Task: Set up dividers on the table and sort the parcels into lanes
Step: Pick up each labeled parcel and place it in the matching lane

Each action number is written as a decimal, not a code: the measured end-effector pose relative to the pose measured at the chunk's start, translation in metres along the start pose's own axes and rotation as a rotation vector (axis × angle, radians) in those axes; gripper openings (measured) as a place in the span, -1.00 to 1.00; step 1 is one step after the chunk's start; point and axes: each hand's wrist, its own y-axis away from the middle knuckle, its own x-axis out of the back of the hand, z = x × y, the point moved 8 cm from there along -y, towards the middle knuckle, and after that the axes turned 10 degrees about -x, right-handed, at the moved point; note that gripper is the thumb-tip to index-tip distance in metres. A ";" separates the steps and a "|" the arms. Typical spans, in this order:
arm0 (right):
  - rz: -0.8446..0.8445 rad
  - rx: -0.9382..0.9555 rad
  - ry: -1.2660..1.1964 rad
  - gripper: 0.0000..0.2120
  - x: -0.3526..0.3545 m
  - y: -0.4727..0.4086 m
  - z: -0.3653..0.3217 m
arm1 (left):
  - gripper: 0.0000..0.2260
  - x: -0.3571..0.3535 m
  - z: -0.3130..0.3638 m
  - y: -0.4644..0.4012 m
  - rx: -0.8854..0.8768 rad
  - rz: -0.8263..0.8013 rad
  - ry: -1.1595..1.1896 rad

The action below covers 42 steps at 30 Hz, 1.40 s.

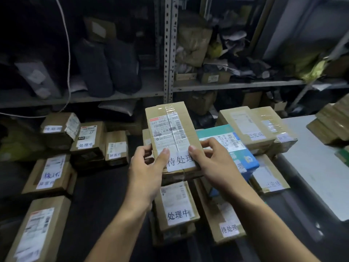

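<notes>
Hands are gripping one box [171, 137]: left hand [149, 167], right hand [209, 159]. Boxes are sitting in rows, but no dividers are showing yet

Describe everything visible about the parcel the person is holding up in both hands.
The held parcel is a flat, oblong brown cardboard box, sealed lengthwise with clear tape. A printed shipping label with barcodes covers much of its top face; a white slip with the handwritten-style characters 待处理 sits at its near end. It is raised and tilted toward the camera above other parcels. The left hand grips its near left edge, the right hand its near right edge, thumbs on top.
</notes>
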 end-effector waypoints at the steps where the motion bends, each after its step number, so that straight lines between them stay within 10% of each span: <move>1: 0.008 0.002 0.009 -0.79 0.012 -0.001 0.001 | -0.82 -0.013 0.002 0.002 0.004 -0.021 0.016; 16: 0.074 -0.090 0.131 -0.74 0.138 -0.037 0.010 | -0.76 -0.151 -0.013 -0.006 0.121 -0.151 -0.043; 42: 0.074 -0.120 0.192 -0.69 0.156 -0.059 0.032 | -0.71 -0.173 -0.027 0.000 0.174 -0.118 -0.130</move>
